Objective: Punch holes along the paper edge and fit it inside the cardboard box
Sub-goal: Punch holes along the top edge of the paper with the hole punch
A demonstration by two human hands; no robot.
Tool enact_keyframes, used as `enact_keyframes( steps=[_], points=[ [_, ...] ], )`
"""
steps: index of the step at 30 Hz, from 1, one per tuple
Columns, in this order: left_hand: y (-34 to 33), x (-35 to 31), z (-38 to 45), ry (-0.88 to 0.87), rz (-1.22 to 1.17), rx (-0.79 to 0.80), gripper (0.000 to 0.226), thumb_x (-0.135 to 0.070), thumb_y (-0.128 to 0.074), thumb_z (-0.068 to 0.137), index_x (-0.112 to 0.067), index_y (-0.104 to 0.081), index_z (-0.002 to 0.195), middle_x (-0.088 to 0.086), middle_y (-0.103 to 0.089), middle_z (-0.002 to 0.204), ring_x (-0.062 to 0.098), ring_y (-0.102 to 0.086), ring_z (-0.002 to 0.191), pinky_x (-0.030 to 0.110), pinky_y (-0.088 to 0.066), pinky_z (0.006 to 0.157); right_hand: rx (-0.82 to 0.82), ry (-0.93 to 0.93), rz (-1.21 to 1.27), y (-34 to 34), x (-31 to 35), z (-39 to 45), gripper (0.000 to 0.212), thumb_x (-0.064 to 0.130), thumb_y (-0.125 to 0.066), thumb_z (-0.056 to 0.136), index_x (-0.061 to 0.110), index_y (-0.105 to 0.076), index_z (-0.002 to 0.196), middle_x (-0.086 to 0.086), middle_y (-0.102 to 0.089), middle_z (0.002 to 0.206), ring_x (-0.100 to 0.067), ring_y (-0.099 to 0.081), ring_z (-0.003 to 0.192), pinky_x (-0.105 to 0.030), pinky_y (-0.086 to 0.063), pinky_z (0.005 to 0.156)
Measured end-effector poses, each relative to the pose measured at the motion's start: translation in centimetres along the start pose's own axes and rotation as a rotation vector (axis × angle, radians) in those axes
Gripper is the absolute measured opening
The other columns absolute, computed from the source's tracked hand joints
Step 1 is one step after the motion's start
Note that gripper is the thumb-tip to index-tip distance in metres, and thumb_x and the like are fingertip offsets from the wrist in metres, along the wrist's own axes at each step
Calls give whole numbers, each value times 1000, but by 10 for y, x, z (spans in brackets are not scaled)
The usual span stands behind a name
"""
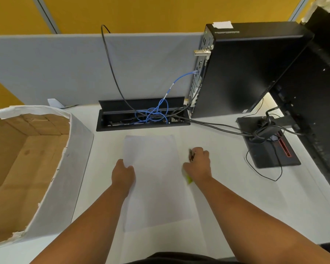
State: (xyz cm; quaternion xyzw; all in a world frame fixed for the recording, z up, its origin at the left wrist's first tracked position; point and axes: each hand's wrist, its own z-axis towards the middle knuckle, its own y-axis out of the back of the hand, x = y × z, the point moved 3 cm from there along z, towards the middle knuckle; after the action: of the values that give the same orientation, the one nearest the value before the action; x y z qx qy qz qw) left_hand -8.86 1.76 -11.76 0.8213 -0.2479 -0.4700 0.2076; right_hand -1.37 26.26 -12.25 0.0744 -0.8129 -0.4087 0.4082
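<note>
A white paper sheet (154,178) lies flat on the white desk, lengthwise away from me. My left hand (123,173) rests on its left edge, fingers pinching or pressing the sheet. My right hand (198,164) is closed at the paper's right edge around a small hole punch (189,178) with a yellow-green end and a dark metal tip; most of the tool is hidden in the fist. The open cardboard box (27,164), wrapped in white paper outside, stands at the left and has nothing inside.
A black cable tray (143,119) with blue and black cables is set into the desk behind the paper. A black computer tower (246,69) and a monitor stand base (269,145) occupy the right. A grey partition (65,69) closes the back.
</note>
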Motion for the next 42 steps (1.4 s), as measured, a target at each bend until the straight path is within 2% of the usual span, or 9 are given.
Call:
enact_keyframes(
  steps=[7, 11, 14, 23, 29, 31, 35, 38, 42],
  points=[
    [-2, 0, 1, -9, -10, 8, 11, -8, -45, 94, -11, -45, 105, 6, -50, 101, 26, -49, 89, 32, -40, 79, 259, 419, -136, -30, 19, -9, 49, -5, -52, 71, 20, -56, 113, 1, -52, 109, -22, -52, 100, -33, -45, 88],
    [-2, 1, 2, -11, -3, 1, 23, -9, -46, 94, -5, -48, 117, 6, -50, 102, 27, -49, 91, 34, -41, 79, 242, 469, -274, -30, 10, -8, 59, 8, -58, 77, 29, -51, 131, 5, -49, 128, -20, -43, 119, -32, -29, 105],
    [-2, 2, 3, -13, -4, -8, 24, -8, -45, 94, -4, -49, 117, 6, -50, 102, 27, -48, 90, 34, -41, 79, 201, 383, -394, -20, -2, -9, 68, 27, -62, 74, 36, -41, 138, 9, -39, 134, -19, -30, 129, -41, -15, 116],
    [-4, 5, 5, -6, 9, -5, 27, -9, -44, 93, -4, -48, 119, 6, -52, 101, 28, -50, 90, 35, -43, 78, 150, 422, -499, -12, -7, -8, 53, 39, -64, 75, 31, -50, 126, 0, -43, 116, -25, -44, 105, -34, -35, 81],
    [-4, 4, 3, -3, -26, 9, 27, -10, -45, 93, -5, -49, 120, 7, -53, 102, 29, -52, 91, 36, -43, 79, 160, 372, -43, -2, 15, -4, 50, 31, -72, 82, 24, -57, 129, 2, -39, 111, -15, -54, 87, -27, -48, 86],
    [-5, 4, 3, -5, -40, 19, 28, -10, -45, 93, -6, -49, 120, 6, -54, 103, 29, -52, 92, 36, -44, 79, 178, 326, 62, 4, 28, -4, 42, 31, -74, 81, 29, -60, 120, 1, -47, 106, -14, -55, 87, -22, -46, 76],
    [-6, 3, 3, -3, -72, 38, 21, -11, -45, 91, -10, -50, 112, 7, -56, 104, 28, -54, 91, 36, -44, 77, 385, 63, 361, 11, 51, -4, 20, 34, -71, 82, 26, -62, 99, -3, -64, 98, -17, -61, 78, -28, -47, 63],
    [-6, 2, 3, -4, -83, 45, 17, -11, -46, 91, -12, -50, 108, 7, -56, 104, 28, -54, 91, 36, -44, 78, 559, -138, 494, 9, 58, -4, 16, 32, -62, 88, 23, -63, 101, -7, -69, 110, -21, -67, 79, -28, -50, 63],
    [-6, 3, 5, 6, -74, 47, 22, -12, -48, 93, -10, -50, 114, 6, -54, 106, 28, -52, 94, 36, -45, 82, 752, -328, 629, 0, 52, -4, 20, 28, -63, 86, 19, -63, 105, -7, -58, 103, -19, -59, 68, -26, -45, 57]
  ],
)
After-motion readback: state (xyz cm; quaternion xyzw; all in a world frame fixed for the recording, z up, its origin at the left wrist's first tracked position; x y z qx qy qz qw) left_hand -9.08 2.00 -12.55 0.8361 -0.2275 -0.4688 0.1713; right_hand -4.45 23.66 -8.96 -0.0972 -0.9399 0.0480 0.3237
